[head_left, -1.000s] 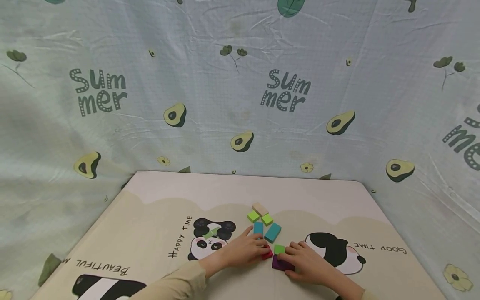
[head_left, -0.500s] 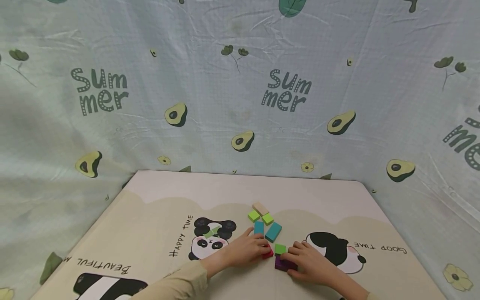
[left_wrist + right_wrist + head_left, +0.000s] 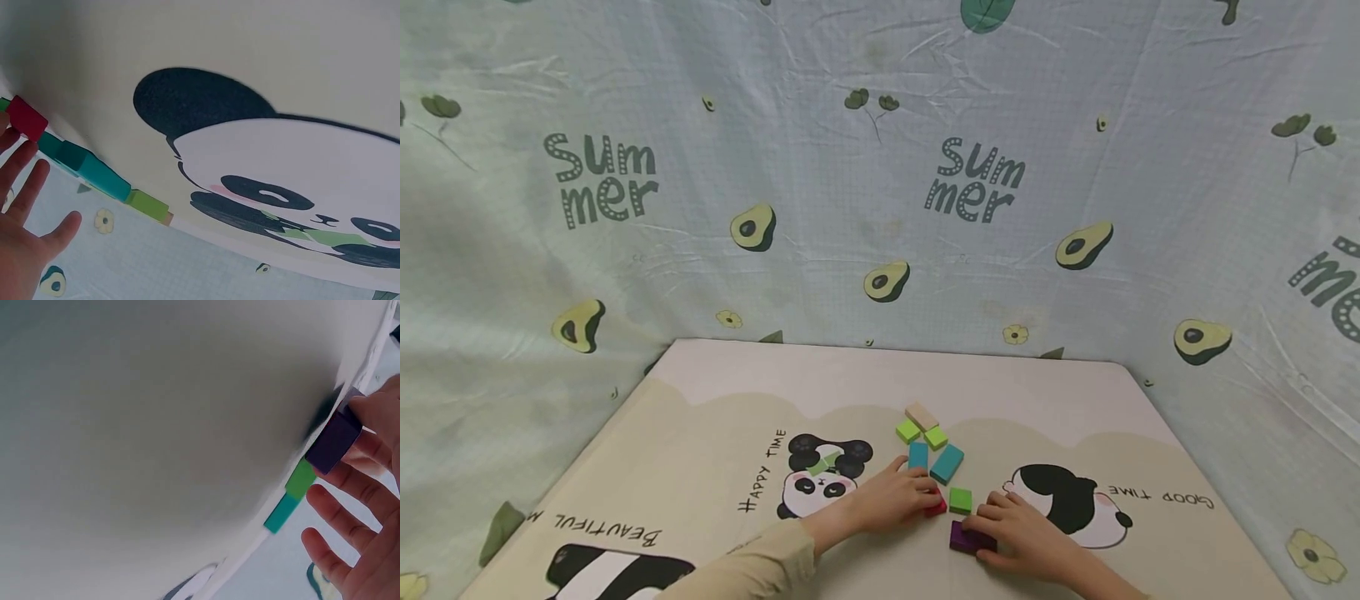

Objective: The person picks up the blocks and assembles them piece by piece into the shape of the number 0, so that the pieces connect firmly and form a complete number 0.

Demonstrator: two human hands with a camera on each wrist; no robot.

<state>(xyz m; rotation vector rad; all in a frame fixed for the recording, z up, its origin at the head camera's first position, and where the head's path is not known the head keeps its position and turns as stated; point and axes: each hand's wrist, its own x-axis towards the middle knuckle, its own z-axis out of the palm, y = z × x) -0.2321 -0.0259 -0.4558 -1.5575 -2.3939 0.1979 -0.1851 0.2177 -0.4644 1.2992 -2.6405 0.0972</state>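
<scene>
My left hand (image 3: 887, 500) pinches a red block (image 3: 935, 502) at its fingertips; in the left wrist view the outer fingers stretch away from the red block (image 3: 27, 119). On the right, my right hand (image 3: 1022, 537) grips a dark purple block (image 3: 967, 537), which the right wrist view shows between thumb and fingers as a purple block (image 3: 335, 440). A bright green block (image 3: 960, 500) lies just beyond the purple one, with a small gap between them. Fingers partly cover both held blocks.
Two teal blocks (image 3: 947, 464) lie beyond the red one. Farther back are two lime green blocks (image 3: 907, 431) and a plain wooden block (image 3: 921, 416). The table (image 3: 737, 367) carries panda prints, and a patterned cloth (image 3: 820, 167) hangs behind it.
My right hand has drawn the purple block slightly right and nearer, apart from the bright green block, which now shows whole. The left hand and red block have stayed nearly still.
</scene>
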